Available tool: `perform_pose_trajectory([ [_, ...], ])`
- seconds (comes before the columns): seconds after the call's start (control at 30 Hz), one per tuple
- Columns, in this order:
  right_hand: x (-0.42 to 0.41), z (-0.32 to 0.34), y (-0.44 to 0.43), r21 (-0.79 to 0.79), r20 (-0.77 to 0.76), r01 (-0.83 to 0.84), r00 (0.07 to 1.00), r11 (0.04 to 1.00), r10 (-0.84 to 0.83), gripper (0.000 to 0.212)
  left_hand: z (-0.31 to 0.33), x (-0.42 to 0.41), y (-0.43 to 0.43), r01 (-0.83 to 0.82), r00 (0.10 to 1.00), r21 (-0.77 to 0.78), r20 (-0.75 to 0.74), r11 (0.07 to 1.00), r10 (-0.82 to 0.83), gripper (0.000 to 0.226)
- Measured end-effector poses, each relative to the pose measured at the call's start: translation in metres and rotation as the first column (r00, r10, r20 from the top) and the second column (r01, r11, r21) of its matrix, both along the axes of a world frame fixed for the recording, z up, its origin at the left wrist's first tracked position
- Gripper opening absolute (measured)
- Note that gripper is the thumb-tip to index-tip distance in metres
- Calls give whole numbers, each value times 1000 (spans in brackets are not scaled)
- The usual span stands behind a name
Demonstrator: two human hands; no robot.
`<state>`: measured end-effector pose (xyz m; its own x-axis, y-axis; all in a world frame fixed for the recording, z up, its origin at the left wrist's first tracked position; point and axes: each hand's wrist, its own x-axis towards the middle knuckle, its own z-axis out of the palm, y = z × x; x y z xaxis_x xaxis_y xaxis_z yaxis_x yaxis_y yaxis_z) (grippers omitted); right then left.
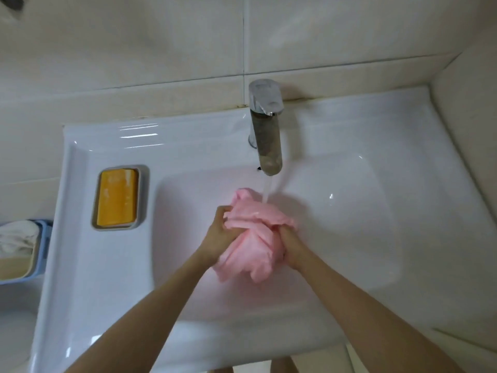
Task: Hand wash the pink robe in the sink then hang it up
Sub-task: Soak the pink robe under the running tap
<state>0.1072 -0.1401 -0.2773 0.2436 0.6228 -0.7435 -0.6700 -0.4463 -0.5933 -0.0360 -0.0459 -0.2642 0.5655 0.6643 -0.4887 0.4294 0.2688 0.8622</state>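
One bunched pink fabric robe (255,238) is hanging over the middle of one white ceramic sink (80,265), held up between two hands. One chrome tap (266,130) at 12 o'clock is pouring a thin stream of water (267,189) that is reaching the robe's top edge. One orange rectangular soap bar (117,197) is lying in one grey dish (93,200) on the sink's flat surface at 9 o'clock. One blue plastic basket (44,243) holding white cloth is showing past the sink's left edge.

The left hand (223,232) is gripping the robe's 9 o'clock side, its fingers (223,212) curling tightly into the folds. The right hand (291,247) is gripping the 3 o'clock side, its fingers (285,228) curling in just as narrowly.

The basin is leaving open room at 3 and 9 o'clock of the bundle. A tiled wall (161,49) is running just behind the tap.
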Motion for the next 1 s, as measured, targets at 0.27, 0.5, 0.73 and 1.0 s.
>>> perform_pose_trajectory([
  [0.27,30,-18,4,-212,509,-48,848,976,152,27,-23,27,-18,685,681,319,-599,655,-421,124],
  [0.5,42,-19,-18,-240,946,-457,89,856,313,110,-58,42,-30,635,687,409,-688,656,-235,119],
  [0.73,47,-53,-5,-699,685,-596,-400,395,608,116,-71,33,-35,551,766,478,-615,684,-186,57],
  [1.0,31,-46,-11,-587,734,-575,-80,571,674,60,-71,27,-43,548,734,473,-667,690,-125,65],
])
